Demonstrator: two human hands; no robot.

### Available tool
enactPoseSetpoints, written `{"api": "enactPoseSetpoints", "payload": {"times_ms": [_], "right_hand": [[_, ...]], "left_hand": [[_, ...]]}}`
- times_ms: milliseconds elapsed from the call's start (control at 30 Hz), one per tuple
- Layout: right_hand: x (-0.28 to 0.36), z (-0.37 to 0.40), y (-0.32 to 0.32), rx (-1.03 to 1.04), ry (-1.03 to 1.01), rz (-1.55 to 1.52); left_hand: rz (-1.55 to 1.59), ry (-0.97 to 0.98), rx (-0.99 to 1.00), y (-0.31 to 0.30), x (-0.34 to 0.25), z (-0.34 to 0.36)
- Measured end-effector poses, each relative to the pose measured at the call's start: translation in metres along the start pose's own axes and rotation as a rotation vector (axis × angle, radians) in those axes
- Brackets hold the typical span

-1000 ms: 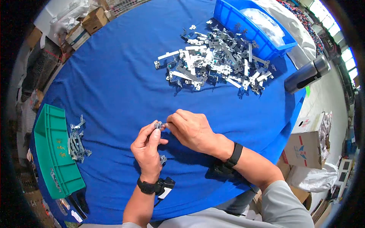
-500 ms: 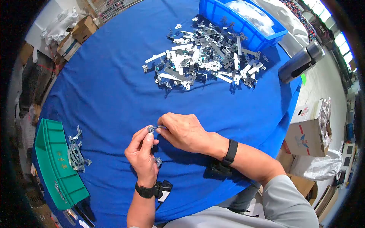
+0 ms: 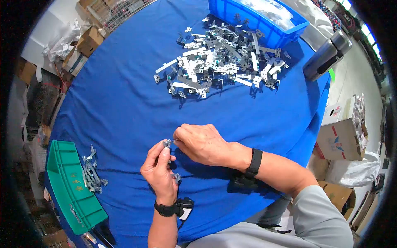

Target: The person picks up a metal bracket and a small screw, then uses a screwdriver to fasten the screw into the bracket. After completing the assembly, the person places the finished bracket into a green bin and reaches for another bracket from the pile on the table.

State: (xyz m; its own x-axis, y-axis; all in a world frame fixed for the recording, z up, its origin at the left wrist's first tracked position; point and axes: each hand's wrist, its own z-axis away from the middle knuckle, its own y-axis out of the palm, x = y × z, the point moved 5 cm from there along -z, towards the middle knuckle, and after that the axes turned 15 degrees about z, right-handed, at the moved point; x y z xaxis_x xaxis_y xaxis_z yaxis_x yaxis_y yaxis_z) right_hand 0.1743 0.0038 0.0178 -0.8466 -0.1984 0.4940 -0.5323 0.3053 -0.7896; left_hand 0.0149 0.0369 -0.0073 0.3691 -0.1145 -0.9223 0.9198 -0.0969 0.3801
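Between the thumb and fingers of my left hand (image 3: pixel 159 171) is a small metal bracket (image 3: pixel 166 143), pinched upright near the fingertips. Another shiny metal piece (image 3: pixel 177 178) shows at the palm edge of that hand. My right hand (image 3: pixel 204 144) is closed, knuckles up, on a thin metal rod (image 3: pixel 175 140) whose tip meets the bracket. Most of the rod is hidden inside the right fingers. Both hands are close together above the blue cloth (image 3: pixel 136 111).
A heap of metal brackets and strips (image 3: pixel 223 62) lies ahead, beside a blue crate (image 3: pixel 248 20) with a plastic bag. A steel flask (image 3: pixel 326 56) stands at the right. On the left, several metal parts (image 3: pixel 93 173) lie beside a green tray (image 3: pixel 74 190).
The view has turned slightly, so the tray and hands appear a little farther right. Both hands keep their grip, the rod's tip still at the bracket.
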Motion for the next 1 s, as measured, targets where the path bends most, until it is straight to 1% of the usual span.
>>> {"api": "enactPoseSetpoints", "payload": {"times_ms": [167,267,333,467,533,633,733,767,833,1000], "right_hand": [[-0.0008,0.0002,0.0022,0.005,0.000,0.033],[-0.0013,0.0009,-0.0004,-0.054,0.006,-0.032],[-0.0010,0.0004,0.0023,-0.009,-0.017,0.008],[-0.0006,0.0004,0.0025,0.019,-0.010,0.049],[-0.0012,0.0011,0.0012,-0.052,0.006,-0.022],[-0.0017,0.0011,0.0045,0.002,-0.012,0.011],[-0.0015,0.0006,0.0041,0.014,-0.009,0.028],[-0.0008,0.0006,0.0036,0.013,-0.010,0.027],[-0.0006,0.0011,-0.0010,-0.061,0.007,-0.039],[-0.0012,0.0005,0.0034,-0.007,-0.007,0.011]], "left_hand": [[-0.057,-0.001,-0.012,0.0021,-0.0026,0.0018],[-0.036,-0.006,-0.008,0.0016,-0.0028,0.0015],[-0.004,-0.056,-0.030,0.0037,-0.0048,0.0030],[-0.005,-0.071,-0.048,0.0029,-0.0046,0.0031],[-0.011,-0.072,-0.043,0.0038,-0.0056,0.0031],[-0.004,-0.069,-0.042,0.0033,-0.0044,0.0029],[0.003,-0.069,-0.046,0.0028,-0.0041,0.0032],[-0.001,-0.075,-0.051,0.0025,-0.0042,0.0032],[0.007,-0.070,-0.041,0.0024,-0.0043,0.0029],[-0.035,-0.025,-0.022,0.0007,-0.0019,0.0011]]}}
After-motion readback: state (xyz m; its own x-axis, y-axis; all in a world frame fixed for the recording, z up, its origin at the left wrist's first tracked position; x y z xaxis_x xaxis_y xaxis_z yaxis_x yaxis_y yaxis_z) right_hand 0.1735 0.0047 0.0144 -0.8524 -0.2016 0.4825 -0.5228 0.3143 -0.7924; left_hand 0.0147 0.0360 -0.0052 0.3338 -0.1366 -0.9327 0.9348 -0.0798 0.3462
